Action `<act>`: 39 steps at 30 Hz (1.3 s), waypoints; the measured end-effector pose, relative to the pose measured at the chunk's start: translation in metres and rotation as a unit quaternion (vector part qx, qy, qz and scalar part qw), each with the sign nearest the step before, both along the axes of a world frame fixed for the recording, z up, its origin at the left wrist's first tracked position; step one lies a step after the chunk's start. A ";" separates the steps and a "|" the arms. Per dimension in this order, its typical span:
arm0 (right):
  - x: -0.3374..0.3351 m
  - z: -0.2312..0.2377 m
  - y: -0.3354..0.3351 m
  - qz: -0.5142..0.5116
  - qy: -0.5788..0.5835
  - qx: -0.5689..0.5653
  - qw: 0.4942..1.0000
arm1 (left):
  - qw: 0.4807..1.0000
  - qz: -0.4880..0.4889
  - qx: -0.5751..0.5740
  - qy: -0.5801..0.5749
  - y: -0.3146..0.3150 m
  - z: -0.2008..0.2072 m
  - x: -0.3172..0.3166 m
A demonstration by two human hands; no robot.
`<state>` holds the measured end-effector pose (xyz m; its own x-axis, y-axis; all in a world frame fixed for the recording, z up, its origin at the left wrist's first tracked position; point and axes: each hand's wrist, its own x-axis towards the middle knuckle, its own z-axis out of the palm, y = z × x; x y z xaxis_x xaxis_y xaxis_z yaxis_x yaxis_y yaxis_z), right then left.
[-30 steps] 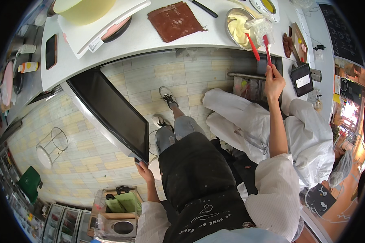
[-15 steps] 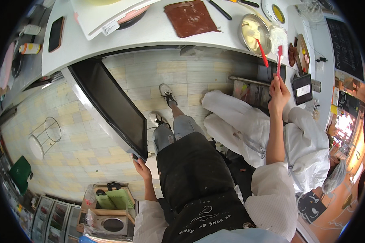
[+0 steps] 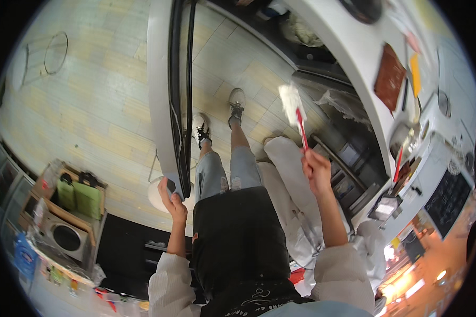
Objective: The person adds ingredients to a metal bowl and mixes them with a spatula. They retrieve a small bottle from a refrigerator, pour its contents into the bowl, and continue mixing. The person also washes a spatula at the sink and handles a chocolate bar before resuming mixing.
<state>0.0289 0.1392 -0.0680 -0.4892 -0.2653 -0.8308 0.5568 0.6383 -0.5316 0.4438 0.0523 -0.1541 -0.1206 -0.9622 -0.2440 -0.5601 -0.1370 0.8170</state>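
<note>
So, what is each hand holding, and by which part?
The right hand holds a red spatula with a white-coated head by its handle; the left hand grips an open grey door with black seals by its near end.

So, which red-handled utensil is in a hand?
The white-headed spatula in the right hand; the other red-handled utensil, by the metal bowl, is untouched.

Your spatula (image 3: 301,126) shows a red handle and a white-smeared head, the door (image 3: 161,84) is pale grey edged in black, and your apron (image 3: 238,238) is black with a thin white line drawing (image 3: 257,292). Your sleeves (image 3: 170,285) are whitish, your jeans (image 3: 209,174) faded light blue, your shoes (image 3: 237,98) off-white with black laces. The floor (image 3: 95,116) mixes greyish and pale-yellow planks, the counter (image 3: 349,39) is white, and the flat sheet (image 3: 390,76) reddish brown.
</note>
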 end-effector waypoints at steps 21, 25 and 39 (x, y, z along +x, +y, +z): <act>-0.027 -0.060 -0.046 0.127 0.003 -0.041 0.991 | 0.981 0.028 0.088 0.169 0.043 0.026 -0.094; 0.028 0.035 0.047 0.204 -0.006 -0.055 0.977 | 0.945 -0.240 0.138 0.171 0.058 0.027 -0.106; 0.087 0.170 0.192 0.025 -0.022 -0.273 0.962 | 0.924 -0.350 0.157 0.004 -0.059 0.097 -0.147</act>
